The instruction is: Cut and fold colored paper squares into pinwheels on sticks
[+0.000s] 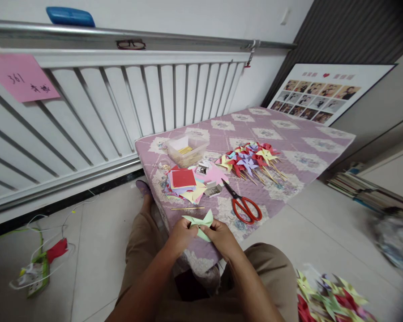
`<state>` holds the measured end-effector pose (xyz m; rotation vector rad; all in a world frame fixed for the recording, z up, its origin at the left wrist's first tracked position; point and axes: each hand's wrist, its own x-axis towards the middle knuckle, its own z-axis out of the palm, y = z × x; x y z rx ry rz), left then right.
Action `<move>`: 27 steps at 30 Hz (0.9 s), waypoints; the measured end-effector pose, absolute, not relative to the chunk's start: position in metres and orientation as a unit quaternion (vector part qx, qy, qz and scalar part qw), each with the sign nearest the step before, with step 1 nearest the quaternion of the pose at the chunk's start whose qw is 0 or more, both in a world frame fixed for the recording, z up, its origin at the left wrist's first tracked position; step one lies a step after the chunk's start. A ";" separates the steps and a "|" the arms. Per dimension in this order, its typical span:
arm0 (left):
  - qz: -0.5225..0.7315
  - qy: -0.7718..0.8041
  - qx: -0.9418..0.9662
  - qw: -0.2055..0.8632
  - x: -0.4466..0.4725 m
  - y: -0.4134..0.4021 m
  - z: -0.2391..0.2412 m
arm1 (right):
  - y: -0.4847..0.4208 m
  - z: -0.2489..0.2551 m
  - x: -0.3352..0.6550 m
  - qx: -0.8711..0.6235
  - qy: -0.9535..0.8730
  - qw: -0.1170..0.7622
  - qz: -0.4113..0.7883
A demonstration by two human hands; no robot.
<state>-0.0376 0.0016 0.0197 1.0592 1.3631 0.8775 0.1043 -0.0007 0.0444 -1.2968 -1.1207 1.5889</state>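
A pale green paper pinwheel (206,220) is pinched between both hands at the table's near edge. My left hand (181,233) grips its left side, with the thumb close to the middle. On the other side my right hand (220,235) holds it, thumb also at the centre, where a small shiny fastener shows. Just beyond lies a thin wooden stick (188,208). Scissors with red handles (245,209) rest to the right. Behind the stick is a stack of coloured paper squares (183,178), beside small boxes of metal fasteners (213,189).
A clear plastic box (188,152) of sticks stands near the radiator (184,89). Finished pinwheels (250,161) are heaped mid-table on the patterned cloth (298,147). More pinwheels (332,297) sit low at the right. A power strip (38,275) with cables lies on the floor at left.
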 end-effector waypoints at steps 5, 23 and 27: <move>0.377 0.580 0.448 0.567 -0.037 0.001 0.020 | 0.000 0.039 0.107 -0.511 -0.445 0.395 0.620; 0.393 0.587 0.459 0.539 -0.031 0.001 0.013 | 0.001 0.040 0.109 -0.506 -0.453 0.392 0.621; 0.394 0.591 0.457 0.535 -0.030 0.001 0.016 | 0.001 0.042 0.109 -0.505 -0.446 0.397 0.623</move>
